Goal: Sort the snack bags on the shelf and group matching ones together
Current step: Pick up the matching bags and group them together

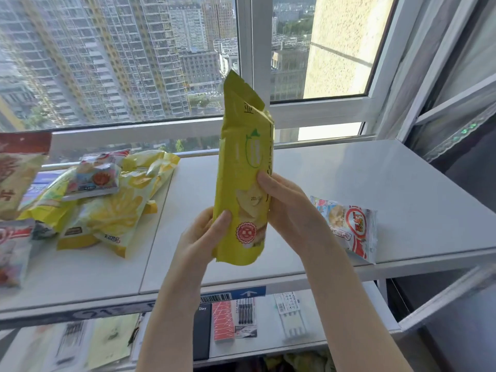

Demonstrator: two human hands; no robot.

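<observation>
I hold the yellow-green chip bag [243, 183] upright in the air, above the front edge of the white shelf [375, 183]. The bag is tall and narrow, and its top is crumpled and leans a little to the left. My left hand [204, 232] grips the lower left side, with the thumb pressed on the front. My right hand [284, 205] is closed around the right edge, a bit higher.

On the left part of the shelf lies a heap of yellow bags [112, 208], and a small red and white pack [92, 178] rests on top of it. Another red and white bag [346, 226] lies alone on the right, near the shelf's front edge. More bags [16, 183] are at the far left, partly cut by the frame.

I judge that this bag belongs with the yellow heap, but the prints are different, so I may group it wrongly if I look only at colour. The heap is loose, so one more bag could push the small pack off. The bag is light and slippery, and squeezing could crush the chips.
</observation>
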